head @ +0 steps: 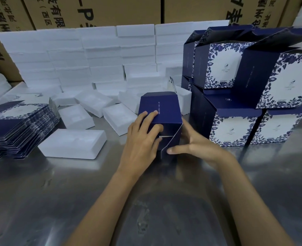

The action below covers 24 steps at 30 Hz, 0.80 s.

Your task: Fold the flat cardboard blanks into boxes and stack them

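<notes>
Left hand [141, 139]: fingers curled over the blue box [160, 116], steadying it for folding. Right hand [194, 144]: fingers extended, thumb pressing the open end flap [171, 144] inward. Box: mid-surface [58, 192]. Flat blanks [20, 125]: left edge, awaiting folding. Finished boxes [249, 96]: stacked at right edge. Foam trays [74, 145]: behind.

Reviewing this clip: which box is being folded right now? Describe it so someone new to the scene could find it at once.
On the steel table, between the pile of flat blanks at the left and the stacked finished boxes at the right, stands one box. The left hand and right hand hold it. Unlike its neighbours, its side flap still hangs open.
</notes>
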{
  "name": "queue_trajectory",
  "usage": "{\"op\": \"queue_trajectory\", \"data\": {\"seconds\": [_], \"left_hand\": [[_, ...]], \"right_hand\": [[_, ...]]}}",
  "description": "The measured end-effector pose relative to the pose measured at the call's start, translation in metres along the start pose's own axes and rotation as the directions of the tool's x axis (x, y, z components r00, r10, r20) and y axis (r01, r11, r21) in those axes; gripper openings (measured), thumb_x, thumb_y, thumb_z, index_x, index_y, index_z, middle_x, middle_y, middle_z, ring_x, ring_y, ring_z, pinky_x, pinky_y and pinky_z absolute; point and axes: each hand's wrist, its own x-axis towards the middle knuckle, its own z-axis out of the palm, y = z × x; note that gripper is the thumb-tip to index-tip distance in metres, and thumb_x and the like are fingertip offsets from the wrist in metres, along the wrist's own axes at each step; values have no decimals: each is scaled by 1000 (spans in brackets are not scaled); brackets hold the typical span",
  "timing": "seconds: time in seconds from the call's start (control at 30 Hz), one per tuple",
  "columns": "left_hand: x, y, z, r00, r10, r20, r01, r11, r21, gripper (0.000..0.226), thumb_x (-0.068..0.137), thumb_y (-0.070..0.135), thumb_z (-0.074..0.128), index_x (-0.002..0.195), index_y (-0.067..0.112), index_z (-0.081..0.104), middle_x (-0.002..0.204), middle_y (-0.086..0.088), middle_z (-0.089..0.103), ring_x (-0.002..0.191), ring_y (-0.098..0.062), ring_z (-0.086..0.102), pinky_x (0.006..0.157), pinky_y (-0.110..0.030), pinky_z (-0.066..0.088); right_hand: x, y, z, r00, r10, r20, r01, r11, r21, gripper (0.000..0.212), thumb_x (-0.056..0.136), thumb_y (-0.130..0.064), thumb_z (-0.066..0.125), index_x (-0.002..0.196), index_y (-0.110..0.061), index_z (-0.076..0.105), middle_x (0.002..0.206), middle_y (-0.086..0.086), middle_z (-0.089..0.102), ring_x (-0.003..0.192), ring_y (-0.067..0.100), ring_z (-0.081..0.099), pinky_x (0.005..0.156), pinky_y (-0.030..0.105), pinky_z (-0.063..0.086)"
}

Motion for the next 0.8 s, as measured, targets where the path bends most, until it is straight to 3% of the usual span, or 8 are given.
{"op": "queue_trajectory", "data": {"seconds": [0.07,0.17,0.3,0.37,0.43,0.53,0.63,0.8], "left_hand": [[0,1,-1,995,-90,-52,80,981,-177,46,79,10,80,112,17,49,158,-5,30,145,-26,31,112,-42,40],[1,3,-5,940,-340,-9,299,837,-458,75,76,20,85,131,35,36,163,8,13,146,-9,27,106,-19,42],[-5,-7,-6,849,-468,246,512,613,-601,98,77,21,85,139,59,18,147,13,42,111,18,51,78,-3,47],[-9,-13,-5,807,-484,338,586,589,-557,96,81,12,81,146,49,22,142,15,47,102,20,55,76,-6,50],[-10,-14,-3,780,-491,388,624,575,-529,89,84,9,77,149,41,26,141,10,53,102,2,64,84,-19,56],[-9,-11,0,771,-500,395,637,604,-479,85,86,10,75,149,41,27,138,6,55,99,-11,67,87,-32,58],[-9,-10,0,770,-498,399,638,609,-471,87,86,11,75,150,42,25,138,6,54,101,-9,65,86,-27,57],[-9,-10,1,774,-490,401,633,595,-495,85,86,10,75,149,42,26,137,9,53,96,-3,66,84,-30,59]], "right_hand": [[5,3,3,997,-3,-76,1,1000,-18,103,76,-15,90,152,-47,29,144,-17,55,122,-2,61,102,26,52],[10,7,6,980,-12,-199,-4,997,-78,100,72,-34,92,151,-46,32,145,-16,54,122,0,60,106,30,50],[15,16,12,953,-53,-300,17,992,-124,86,76,-43,87,146,-45,37,137,-23,57,112,-13,59,94,20,53],[15,17,15,927,-66,-368,6,987,-162,74,79,-46,83,138,-49,40,124,-33,60,106,-19,57,82,9,49],[15,18,16,898,-96,-430,-4,974,-226,62,82,-47,80,133,-51,43,111,-41,61,106,-15,59,85,12,49],[18,20,19,848,-145,-509,-17,953,-301,56,87,-46,75,136,-44,49,109,-30,66,111,8,64,94,30,51],[20,20,23,802,-161,-575,-57,938,-342,57,88,-48,72,139,-39,49,106,-17,68,107,21,66,86,32,49],[19,17,30,775,-180,-606,-76,925,-372,55,89,-51,70,138,-40,48,118,-7,72,112,29,65,91,41,54]]}}
